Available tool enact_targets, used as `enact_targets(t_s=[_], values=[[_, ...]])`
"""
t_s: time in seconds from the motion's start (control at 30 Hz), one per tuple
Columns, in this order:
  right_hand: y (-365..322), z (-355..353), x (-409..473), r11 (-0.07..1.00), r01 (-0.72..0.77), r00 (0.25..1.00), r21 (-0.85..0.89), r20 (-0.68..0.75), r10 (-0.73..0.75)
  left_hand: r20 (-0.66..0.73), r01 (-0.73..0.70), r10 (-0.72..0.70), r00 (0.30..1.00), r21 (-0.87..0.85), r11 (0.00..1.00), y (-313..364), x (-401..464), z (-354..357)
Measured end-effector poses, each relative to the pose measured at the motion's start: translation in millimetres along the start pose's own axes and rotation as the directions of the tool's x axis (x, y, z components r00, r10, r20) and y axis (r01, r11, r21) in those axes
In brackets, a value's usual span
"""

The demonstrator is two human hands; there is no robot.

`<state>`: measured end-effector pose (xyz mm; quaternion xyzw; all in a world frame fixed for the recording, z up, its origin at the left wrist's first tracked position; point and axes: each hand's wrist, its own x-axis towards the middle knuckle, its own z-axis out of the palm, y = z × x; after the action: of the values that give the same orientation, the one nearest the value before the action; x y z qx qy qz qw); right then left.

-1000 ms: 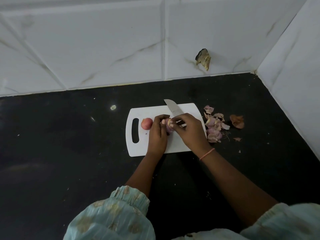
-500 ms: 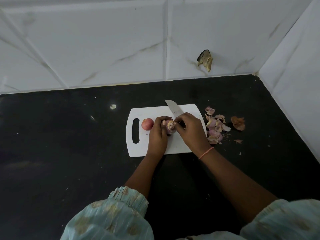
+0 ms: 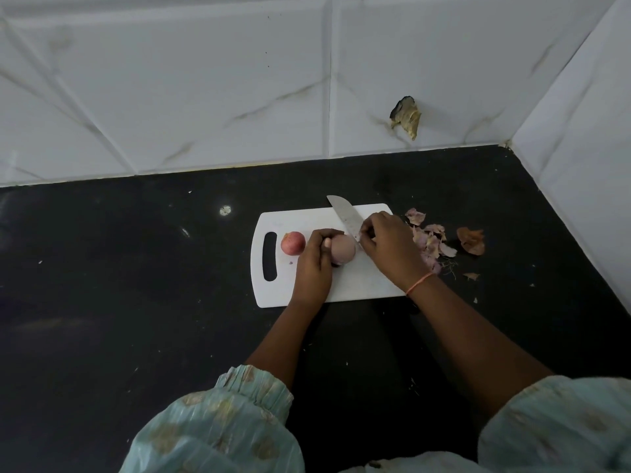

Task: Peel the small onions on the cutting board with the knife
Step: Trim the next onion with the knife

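**One onion waits, one is under the blade**

At the left end of the cutting board (image 3: 345, 288) there is a slot for carrying, and just beside it lies the unpeeled onion (image 3: 293, 243). It is round, reddish and a little shiny, and it touches nothing else; probably it is put aside there so that it does not disturb the work.

Next comes the left hand (image 3: 312, 264). Its fingers are curled around the second onion (image 3: 343, 251) and steady it over the middle of the board. This onion looks pale pink and matt, so I judge that most of its dry skin is already gone.

The knife (image 3: 345, 215) has a flat grey blade that points away from the person, with its lower part at the right side of the held onion. The right hand (image 3: 389, 249) covers the handle, and its fingers are closed on the knife near the blade. Such a short grip probably gives fine control for lifting thin skin.

To the right, off the board, the peels (image 3: 432, 238) lie in a loose heap on the black bench (image 3: 136, 285). They are thin, curled, purple and brown.
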<state>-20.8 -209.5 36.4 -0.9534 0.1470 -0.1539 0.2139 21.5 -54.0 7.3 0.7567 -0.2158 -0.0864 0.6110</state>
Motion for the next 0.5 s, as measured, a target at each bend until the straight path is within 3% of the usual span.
enact_targets(t_s=[0.13,0.2,0.3,0.33,0.4,0.5], values=[[5.8,-11.1,-10.7,0.956,-0.075,0.971,0.284,-0.199,0.135,-0.009,0.022,-0.022,1.0,-0.024,0.999,-0.8,1.7,-1.1],[1.2,-13.4,-16.2,0.928,-0.031,0.986,0.372,-0.142,0.09,-0.026,0.028,-0.029,0.999,-0.027,0.999,-1.4,2.5,-0.4],[-10.3,-9.9,-25.7,0.83,-0.063,0.99,0.554,0.137,-0.016,-0.046,0.066,-0.069,0.997,-0.067,0.996,1.4,2.8,1.0],[-11.8,-6.3,-27.4,0.829,-0.047,0.984,0.558,0.171,-0.059,-0.047,0.079,-0.083,0.995,-0.085,0.993,1.9,3.2,1.3],[-14.2,1.9,-29.5,0.833,-0.037,0.99,0.552,0.136,-0.046,-0.045,0.09,-0.095,0.995,-0.095,0.991,1.7,2.4,0.4],[-18.2,7.1,-26.3,0.819,-0.126,0.991,0.56,0.042,0.124,-0.002,0.09,-0.091,0.996,-0.112,0.99,1.2,1.0,-3.5]])
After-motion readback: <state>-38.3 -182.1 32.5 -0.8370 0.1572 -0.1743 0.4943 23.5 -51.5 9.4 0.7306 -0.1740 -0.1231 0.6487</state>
